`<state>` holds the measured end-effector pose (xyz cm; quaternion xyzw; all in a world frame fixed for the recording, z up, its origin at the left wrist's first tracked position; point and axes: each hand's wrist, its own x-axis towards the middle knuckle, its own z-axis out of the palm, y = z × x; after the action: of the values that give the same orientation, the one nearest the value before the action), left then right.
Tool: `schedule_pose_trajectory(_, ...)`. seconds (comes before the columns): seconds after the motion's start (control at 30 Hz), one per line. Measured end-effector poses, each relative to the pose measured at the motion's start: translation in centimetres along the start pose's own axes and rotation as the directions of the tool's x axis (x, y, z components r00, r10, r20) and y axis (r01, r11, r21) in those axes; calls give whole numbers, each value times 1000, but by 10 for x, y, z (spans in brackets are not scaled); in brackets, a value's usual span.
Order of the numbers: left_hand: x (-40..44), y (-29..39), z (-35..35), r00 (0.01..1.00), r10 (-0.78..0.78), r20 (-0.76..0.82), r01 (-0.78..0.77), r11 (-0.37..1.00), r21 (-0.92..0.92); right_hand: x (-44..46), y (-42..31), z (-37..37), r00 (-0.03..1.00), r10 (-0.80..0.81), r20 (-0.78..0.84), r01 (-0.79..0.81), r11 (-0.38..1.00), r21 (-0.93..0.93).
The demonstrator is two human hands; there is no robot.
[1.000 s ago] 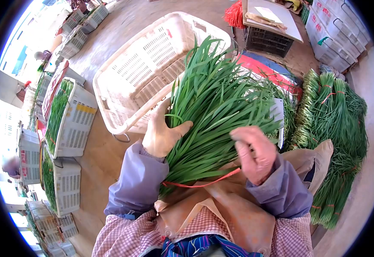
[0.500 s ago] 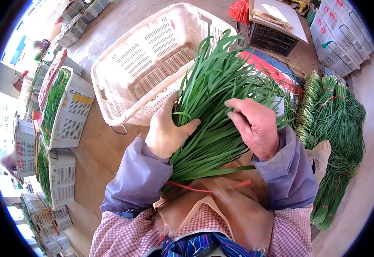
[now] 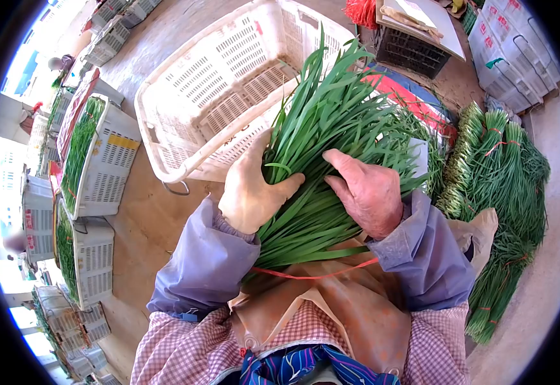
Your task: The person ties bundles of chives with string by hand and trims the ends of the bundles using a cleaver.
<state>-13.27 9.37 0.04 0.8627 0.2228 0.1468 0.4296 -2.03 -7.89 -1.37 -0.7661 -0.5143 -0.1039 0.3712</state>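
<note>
A loose bunch of garlic chives (image 3: 318,128) with long flat green leaves lies over my lap and leans toward the white crate. My left hand (image 3: 248,192), in a pale glove, is closed around the left side of the bunch, thumb across the leaves. On the right side, my bare right hand (image 3: 370,196) has curled fingers, thumb and forefinger at the leaves in a loose pinch; its other fingertips are hidden. Below the bunch, a thin red tie (image 3: 312,276) stretches across my brown apron (image 3: 331,301).
A large white plastic crate (image 3: 164,83) stands just ahead. Tied bundles of greens (image 3: 505,192) are piled at my right. Filled crates (image 3: 110,154) line the left. A black crate (image 3: 411,51) with a board on top and stacked white crates (image 3: 511,51) stand at the back right.
My right hand has moved left and slightly down onto the leaves. My left hand stays around the bunch. More of the red tie shows below it.
</note>
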Motion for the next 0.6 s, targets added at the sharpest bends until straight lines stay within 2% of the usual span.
schedule_pose_trajectory(0.07,-1,3,0,1000,12,-5,-12,999,43,-5,5,4,997,-63,54,67,995,-72)
schedule_pose_trajectory(0.17,-1,2,1,1000,-12,4,12,1000,11,-6,-2,2,979,-189,77,199,966,-163)
schedule_pose_trajectory(0.27,0,10,-4,998,-33,51,35,999,-38,-10,-4,-3,940,-340,-9,334,928,-166)
schedule_pose_trajectory(0.33,-1,1,-2,1000,-20,21,20,1000,-13,-14,-6,-5,903,-426,-63,409,894,-183)
schedule_pose_trajectory(0.43,-1,-2,-1,1000,-10,8,10,1000,-2,-21,-7,-7,904,-420,-81,401,898,-179)
schedule_pose_trajectory(0.6,-1,-5,-2,1000,-9,22,9,1000,1,-28,-2,-2,964,-250,-90,242,966,-91)
